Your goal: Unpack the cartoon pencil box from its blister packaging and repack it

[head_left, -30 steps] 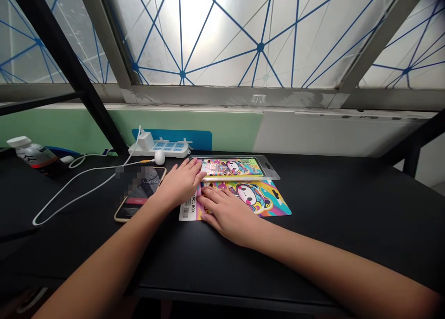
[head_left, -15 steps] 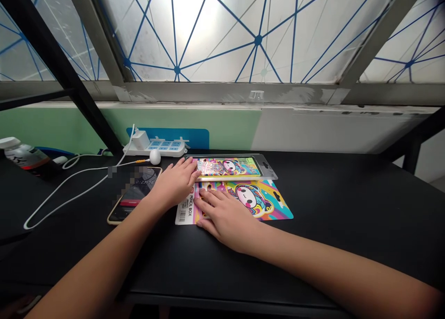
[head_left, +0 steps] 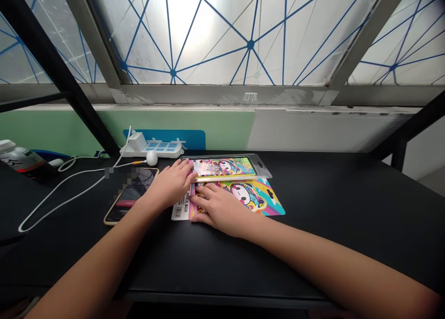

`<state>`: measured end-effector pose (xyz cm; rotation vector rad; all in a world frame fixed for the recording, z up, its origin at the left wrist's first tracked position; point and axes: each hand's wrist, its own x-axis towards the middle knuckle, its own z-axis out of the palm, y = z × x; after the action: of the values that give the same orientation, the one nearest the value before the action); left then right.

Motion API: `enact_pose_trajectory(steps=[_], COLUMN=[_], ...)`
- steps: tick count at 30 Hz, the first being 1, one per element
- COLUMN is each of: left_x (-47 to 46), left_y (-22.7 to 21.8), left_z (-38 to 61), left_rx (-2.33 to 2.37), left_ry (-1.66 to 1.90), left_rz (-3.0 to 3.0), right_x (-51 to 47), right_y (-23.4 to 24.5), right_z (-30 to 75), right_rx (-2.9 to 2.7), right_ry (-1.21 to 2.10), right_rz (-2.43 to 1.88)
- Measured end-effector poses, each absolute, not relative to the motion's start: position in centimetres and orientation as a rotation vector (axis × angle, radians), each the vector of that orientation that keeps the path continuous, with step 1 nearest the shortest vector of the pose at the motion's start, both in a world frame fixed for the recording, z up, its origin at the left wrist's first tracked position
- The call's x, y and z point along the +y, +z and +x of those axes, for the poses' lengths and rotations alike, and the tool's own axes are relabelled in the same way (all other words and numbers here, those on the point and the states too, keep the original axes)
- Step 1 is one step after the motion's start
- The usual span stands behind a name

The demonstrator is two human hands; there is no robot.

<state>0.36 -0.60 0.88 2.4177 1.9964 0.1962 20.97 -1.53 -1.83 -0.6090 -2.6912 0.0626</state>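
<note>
A colourful pencil box (head_left: 225, 166) lies in a clear plastic shell near the back of the black table (head_left: 347, 207). In front of it lies a flat printed card (head_left: 253, 198) with a cartoon face and the words "PENCIL BOX". My left hand (head_left: 170, 185) rests at the left end of the box, fingers stretched toward it. My right hand (head_left: 217, 208) lies flat on the left part of the card, fingers spread.
A phone (head_left: 130, 196) with a lit screen lies left of my left hand. Behind it are a white power strip (head_left: 153, 147) with a charger, a white cable (head_left: 62, 189) and a bottle (head_left: 19, 157) at far left. A window frame rises behind the table.
The view has shifted slightly, so everything sits a little further left. Both hands stay on the box end and the card, almost unmoved.
</note>
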Motion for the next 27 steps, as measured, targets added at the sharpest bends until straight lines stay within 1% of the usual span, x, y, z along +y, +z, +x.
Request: enact_pose_trajectory(steps=[4,7,9,11,12,15,20,27], left_x=[-0.4,-0.3,-0.5,-0.7,-0.9,-1.1,-0.7,-0.3], left_y=[0.8,0.9,1.0,1.1,1.1,1.0,0.9,1.5], left_z=[0.1,0.0,0.1,0.2,0.3,0.3,0.2,0.3], left_rx=[1.983,1.961,1.965,1.976,1.974,1.943,1.903,1.922], left_ry=[0.216,0.208,0.201,0.188,0.177,0.145,0.175,0.167], left_rz=[2.348,2.346,2.351,2.343,2.346,2.399,2.419,2.375], right_x=[-0.4,0.0,0.9,2.6,3.7,7.3,11.1,12.8], right_y=[-1.5,-0.7,0.0,0.7,1.0,1.4,1.9,3.4], right_z=[21.6,22.0,22.6,23.9,24.7,27.6,30.4,29.8], right_rx=[-2.592,-2.5,-2.494,-2.511,-2.505,-2.473,-2.58,-2.722], right_ry=[0.251,0.197,0.068,-0.019,-0.02,0.02,0.165,0.34], right_rz=[-0.467,-0.435,-0.528,-0.764,-0.946,-1.148,-1.239,-1.277])
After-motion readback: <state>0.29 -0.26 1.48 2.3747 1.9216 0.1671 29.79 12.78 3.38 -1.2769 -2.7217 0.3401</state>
